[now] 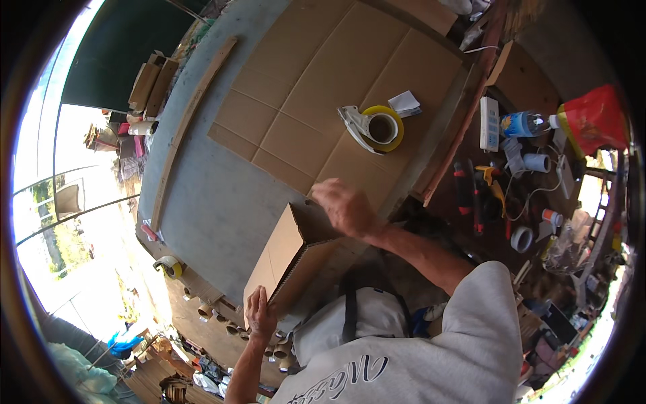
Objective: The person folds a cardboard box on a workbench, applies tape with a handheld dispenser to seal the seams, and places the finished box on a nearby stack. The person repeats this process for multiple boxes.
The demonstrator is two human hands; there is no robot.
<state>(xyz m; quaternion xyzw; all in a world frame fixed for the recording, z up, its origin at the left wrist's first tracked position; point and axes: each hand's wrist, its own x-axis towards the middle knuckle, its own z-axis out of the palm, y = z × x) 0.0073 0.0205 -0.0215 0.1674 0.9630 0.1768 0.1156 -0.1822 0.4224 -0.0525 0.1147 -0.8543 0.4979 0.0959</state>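
A folded cardboard box [272, 252] is tilted at the near edge of the grey worktable [205, 215]. My left hand [259, 311] grips the box's lower left end, fingers over its edge. Above the box's far end is my right hand [340, 209], smeared by motion with its fingers bent; whether it holds anything I cannot tell. A large creased cardboard sheet [296, 101] lies across the table beyond the box. On that sheet rest a tape dispenser with a yellow-rimmed roll [356, 124] and a small white paper [404, 103].
A long wooden strip [188, 128] lies along the table's left side. At right, a side surface holds a power strip [489, 124], plastic bottle [525, 124], red bag [592, 118], several tools [464, 195] and cables. A second tape dispenser [168, 266] is at the lower left.
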